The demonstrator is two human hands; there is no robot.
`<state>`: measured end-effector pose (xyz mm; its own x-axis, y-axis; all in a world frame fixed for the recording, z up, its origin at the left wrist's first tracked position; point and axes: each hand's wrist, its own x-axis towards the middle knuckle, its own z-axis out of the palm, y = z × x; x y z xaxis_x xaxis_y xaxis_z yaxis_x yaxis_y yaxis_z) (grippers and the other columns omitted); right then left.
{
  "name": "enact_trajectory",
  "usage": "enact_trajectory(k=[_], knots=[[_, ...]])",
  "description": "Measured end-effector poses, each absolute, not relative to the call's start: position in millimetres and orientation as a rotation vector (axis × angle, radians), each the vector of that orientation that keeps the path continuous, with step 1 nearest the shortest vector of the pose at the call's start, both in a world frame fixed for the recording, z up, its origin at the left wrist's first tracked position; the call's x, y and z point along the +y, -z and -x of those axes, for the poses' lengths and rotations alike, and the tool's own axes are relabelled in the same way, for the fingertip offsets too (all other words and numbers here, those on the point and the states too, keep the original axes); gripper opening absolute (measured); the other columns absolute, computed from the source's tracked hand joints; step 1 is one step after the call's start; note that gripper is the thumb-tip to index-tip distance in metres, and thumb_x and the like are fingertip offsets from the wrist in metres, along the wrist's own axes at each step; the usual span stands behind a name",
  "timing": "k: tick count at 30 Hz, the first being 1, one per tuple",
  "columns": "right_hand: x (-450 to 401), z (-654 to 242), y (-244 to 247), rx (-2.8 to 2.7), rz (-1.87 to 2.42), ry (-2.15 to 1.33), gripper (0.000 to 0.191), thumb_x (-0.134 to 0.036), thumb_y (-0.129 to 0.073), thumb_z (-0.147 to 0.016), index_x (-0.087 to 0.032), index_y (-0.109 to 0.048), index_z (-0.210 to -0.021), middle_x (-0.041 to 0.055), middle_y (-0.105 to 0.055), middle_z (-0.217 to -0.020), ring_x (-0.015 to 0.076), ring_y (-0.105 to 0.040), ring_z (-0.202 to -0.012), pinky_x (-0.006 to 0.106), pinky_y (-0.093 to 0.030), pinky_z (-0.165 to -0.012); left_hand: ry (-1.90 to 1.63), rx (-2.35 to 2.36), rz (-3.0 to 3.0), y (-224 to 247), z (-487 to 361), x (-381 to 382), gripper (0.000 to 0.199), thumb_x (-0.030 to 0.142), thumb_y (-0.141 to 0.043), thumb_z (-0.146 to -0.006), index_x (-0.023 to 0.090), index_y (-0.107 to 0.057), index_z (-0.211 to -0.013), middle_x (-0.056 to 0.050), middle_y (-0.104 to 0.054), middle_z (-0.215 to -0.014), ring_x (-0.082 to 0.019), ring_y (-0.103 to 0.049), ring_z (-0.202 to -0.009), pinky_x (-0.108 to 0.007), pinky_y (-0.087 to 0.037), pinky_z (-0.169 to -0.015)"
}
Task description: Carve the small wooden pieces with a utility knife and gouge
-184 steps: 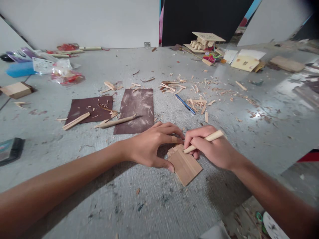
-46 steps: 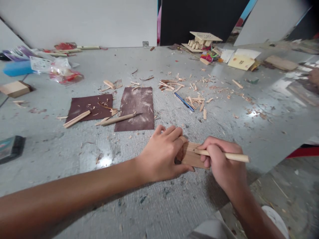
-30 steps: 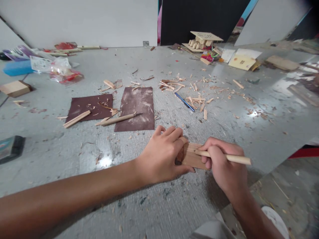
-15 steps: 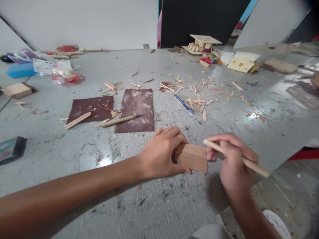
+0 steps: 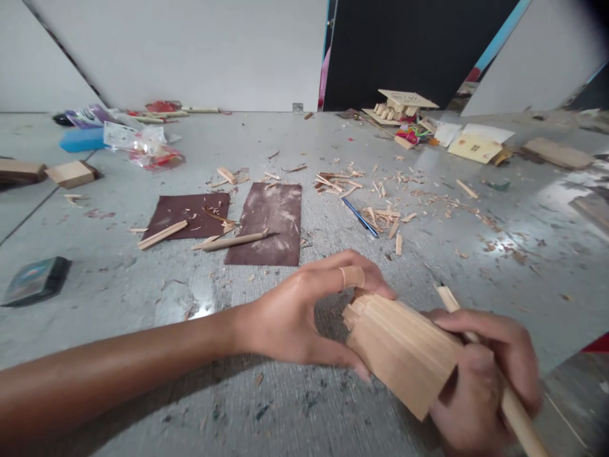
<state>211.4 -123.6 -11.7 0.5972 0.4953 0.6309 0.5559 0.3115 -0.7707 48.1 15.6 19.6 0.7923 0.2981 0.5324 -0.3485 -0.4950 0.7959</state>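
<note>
A light wooden block [image 5: 404, 343] with a rough, carved left end is tilted above the grey table. My left hand [image 5: 309, 311], a plaster on one finger, curves around the carved end, thumb on the near side and fingers on the far side. My right hand [image 5: 490, 374] grips the block's right end and also holds a round wooden-handled tool [image 5: 516, 412], whose tip points up and away. Beyond my left hand lie two brown sandpaper sheets [image 5: 273, 222], [image 5: 183, 216], with another wooden-handled tool [image 5: 233, 241] across them.
Wood shavings [image 5: 385, 216] and a blue pen [image 5: 360, 218] lie ahead. A dark-edged box [image 5: 35, 281] and wood blocks [image 5: 71, 173] are at the left. Plastic packets [image 5: 152, 149] sit at the back left, a small wooden model [image 5: 399, 108] at the back right.
The block has been raised and tilted toward the camera. My right hand has moved down and closed on its right end, turning the tool. My left hand's fingers have spread wider.
</note>
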Motion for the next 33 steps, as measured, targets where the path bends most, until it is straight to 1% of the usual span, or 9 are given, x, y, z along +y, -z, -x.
enact_trajectory(k=[3,6,10,14,17,22,27,30,33], knots=[[-126.5,-208.6,11.0,-0.973,1.281,-0.028,0.018,-0.04,-0.064,-0.093,-0.023,-0.065,-0.087,0.0023,-0.059,-0.073,0.0209,-0.059,-0.064,0.037,-0.043,-0.057,-0.773,-0.06,-1.899,-17.7,-49.0,14.5,0.066,0.024,-0.095,-0.068,0.012,-0.066,-0.127,-0.015,-0.065,-0.12,-0.025,-0.063,-0.113,-0.035,-0.051,-0.1],[-126.2,-208.2,9.9,-0.956,1.278,-0.015,0.017,-0.039,-0.065,-0.092,-0.024,-0.065,-0.085,0.0027,-0.06,-0.073,0.0198,-0.057,-0.062,0.036,-0.041,-0.054,-0.75,-0.049,-1.872,-16.3,-49.5,14.6,0.066,0.023,-0.095,-0.068,0.012,-0.066,-0.126,-0.013,-0.069,-0.115,-0.023,-0.065,-0.108,-0.033,-0.052,-0.096],[-125.6,-209.8,10.4,-0.972,1.275,-0.048,0.017,-0.039,-0.065,-0.093,-0.023,-0.066,-0.086,0.0025,-0.062,-0.074,0.0197,-0.058,-0.063,0.036,-0.042,-0.055,-0.705,-0.012,-1.858,-14.9,-48.6,15.6,0.067,0.025,-0.096,-0.067,0.014,-0.067,-0.126,-0.012,-0.07,-0.117,-0.024,-0.067,-0.109,-0.033,-0.051,-0.096],[-124.7,-212.9,11.8,-1.003,1.316,-0.037,0.018,-0.037,-0.063,-0.092,-0.022,-0.066,-0.084,0.0029,-0.064,-0.076,0.0211,-0.061,-0.066,0.037,-0.045,-0.06,-0.687,0.086,-1.855,-11.9,-46.2,17.1,0.075,0.027,-0.099,-0.061,0.017,-0.066,-0.127,-0.009,-0.071,-0.116,-0.023,-0.067,-0.105,-0.032,-0.05,-0.092],[-124.9,-216.0,12.0,-1.058,1.321,-0.023,0.018,-0.036,-0.063,-0.091,-0.021,-0.066,-0.083,0.0021,-0.064,-0.075,0.0195,-0.061,-0.065,0.034,-0.045,-0.059,-0.651,0.172,-1.858,-10.2,-44.3,18.0,0.08,0.028,-0.101,-0.056,0.018,-0.064,-0.127,-0.007,-0.071,-0.113,-0.023,-0.066,-0.101,-0.032,-0.049,-0.089],[-126.0,-218.6,11.1,-1.071,1.334,-0.05,0.016,-0.034,-0.063,-0.089,-0.021,-0.066,-0.081,0.0012,-0.064,-0.072,0.0197,-0.061,-0.066,0.034,-0.044,-0.061,-0.594,0.127,-1.853,-10.7,-43.5,19.8,0.071,0.029,-0.099,-0.06,0.016,-0.065,-0.122,-0.01,-0.07,-0.117,-0.025,-0.065,-0.108,-0.034,-0.049,-0.094],[-124.5,-218.4,10.0,-1.074,1.343,-0.11,0.016,-0.033,-0.063,-0.09,-0.021,-0.066,-0.08,0.0011,-0.066,-0.073,0.0193,-0.06,-0.067,0.033,-0.043,-0.061,-0.6,0.089,-1.891,-11.1,-44.3,23.6,0.07,0.029,-0.098,-0.063,0.014,-0.065,-0.124,-0.012,-0.069,-0.118,-0.025,-0.065,-0.11,-0.035,-0.049,-0.099],[-124.9,-219.2,8.7,-1.07,1.37,-0.151,0.015,-0.032,-0.064,-0.09,-0.022,-0.066,-0.08,0.0007,-0.063,-0.069,0.0196,-0.059,-0.066,0.033,-0.042,-0.059,-0.623,0.046,-1.93,-10.4,-44.9,26.8,0.069,0.03,-0.097,-0.065,0.014,-0.065,-0.124,-0.013,-0.069,-0.119,-0.026,-0.064,-0.112,-0.036,-0.048,-0.1],[-127.1,-221.9,8.6,-1.147,1.427,-0.172,0.016,-0.033,-0.061,-0.093,-0.023,-0.064,-0.081,0.0007,-0.061,-0.068,0.0188,-0.057,-0.061,0.031,-0.037,-0.052,-0.652,-0.02,-1.961,-9.2,-45.8,30.1,0.068,0.032,-0.096,-0.066,0.016,-0.065,-0.124,-0.014,-0.068,-0.12,-0.026,-0.063,-0.113,-0.037,-0.048,-0.101]])
